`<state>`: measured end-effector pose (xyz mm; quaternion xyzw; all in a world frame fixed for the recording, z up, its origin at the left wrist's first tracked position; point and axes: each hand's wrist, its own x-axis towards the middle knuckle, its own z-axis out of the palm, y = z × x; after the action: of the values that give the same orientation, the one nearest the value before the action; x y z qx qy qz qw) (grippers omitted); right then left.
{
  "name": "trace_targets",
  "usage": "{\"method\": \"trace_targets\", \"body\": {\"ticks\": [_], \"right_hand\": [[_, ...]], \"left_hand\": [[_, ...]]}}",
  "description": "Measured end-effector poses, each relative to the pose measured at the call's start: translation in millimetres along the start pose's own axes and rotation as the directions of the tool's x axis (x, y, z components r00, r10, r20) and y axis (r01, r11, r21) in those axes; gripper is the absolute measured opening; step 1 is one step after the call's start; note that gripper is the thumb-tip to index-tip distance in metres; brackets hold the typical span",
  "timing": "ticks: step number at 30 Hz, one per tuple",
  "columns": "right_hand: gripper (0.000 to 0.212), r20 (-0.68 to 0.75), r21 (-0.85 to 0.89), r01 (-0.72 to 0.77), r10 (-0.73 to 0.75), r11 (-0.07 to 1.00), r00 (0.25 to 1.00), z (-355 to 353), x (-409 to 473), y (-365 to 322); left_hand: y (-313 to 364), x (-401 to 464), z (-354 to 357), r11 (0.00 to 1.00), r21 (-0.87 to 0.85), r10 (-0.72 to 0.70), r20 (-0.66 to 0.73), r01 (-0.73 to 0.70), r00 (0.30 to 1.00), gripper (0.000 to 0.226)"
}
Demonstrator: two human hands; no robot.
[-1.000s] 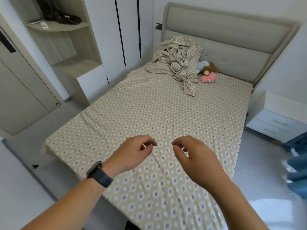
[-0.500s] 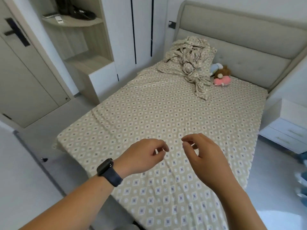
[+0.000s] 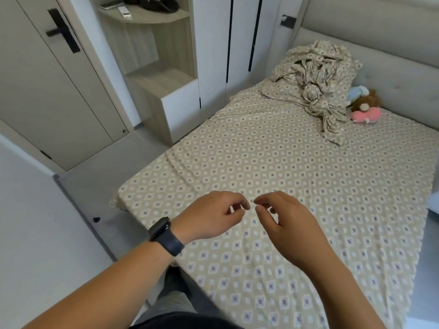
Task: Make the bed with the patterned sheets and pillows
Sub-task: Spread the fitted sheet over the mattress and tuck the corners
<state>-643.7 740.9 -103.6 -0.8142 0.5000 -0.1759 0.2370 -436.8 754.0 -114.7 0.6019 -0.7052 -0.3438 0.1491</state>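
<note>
A beige sheet (image 3: 297,176) with a diamond pattern lies spread flat over the bed. At the head of the bed a patterned pillow (image 3: 280,77) leans on the headboard, with a crumpled bundle of the same fabric (image 3: 316,84) piled on it. My left hand (image 3: 211,216), with a dark watch on its wrist, and my right hand (image 3: 287,224) hover side by side above the sheet near the foot of the bed. Their fingers are loosely curled and hold nothing; the fingertips nearly meet.
Stuffed toys (image 3: 364,105), brown, pink and pale blue, sit by the grey padded headboard (image 3: 392,65). A white wardrobe (image 3: 213,43) and open wooden shelves (image 3: 154,51) stand left of the bed, beside a door (image 3: 42,79). Grey floor runs along the bed's left side.
The view has shifted left, so more door and floor show. Both hands have drawn closer together above the sheet, still holding nothing.
</note>
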Motion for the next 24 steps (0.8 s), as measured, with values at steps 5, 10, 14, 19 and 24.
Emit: {"method": "trace_targets", "body": {"ticks": [5, 10, 14, 19, 24], "right_hand": [[0.026, -0.055, 0.004, -0.03, 0.03, 1.0, 0.998, 48, 70, -81], [0.022, -0.108, -0.04, -0.056, 0.051, 0.998, 0.993, 64, 115, -129], [0.022, -0.06, -0.07, -0.031, 0.027, 0.997, 0.998, 72, 135, -141], [0.023, -0.083, -0.069, 0.03, -0.036, 0.997, 0.996, 74, 173, -143], [0.025, -0.107, -0.049, 0.003, -0.008, 0.999, 0.994, 89, 197, -142]], "left_hand": [[-83, 11, -102, 0.996, 0.058, 0.066, -0.051, -0.063, 0.997, 0.02], [-133, 21, -173, 0.979, 0.183, 0.093, 0.015, -0.094, 0.996, 0.021], [-142, 29, -190, 0.99, 0.096, 0.108, -0.054, -0.102, 0.993, 0.021], [-143, 20, -182, 0.997, -0.009, 0.078, -0.061, -0.079, 0.995, 0.018], [-181, 33, -197, 0.982, 0.182, 0.044, 0.071, -0.056, 0.997, 0.018]]}}
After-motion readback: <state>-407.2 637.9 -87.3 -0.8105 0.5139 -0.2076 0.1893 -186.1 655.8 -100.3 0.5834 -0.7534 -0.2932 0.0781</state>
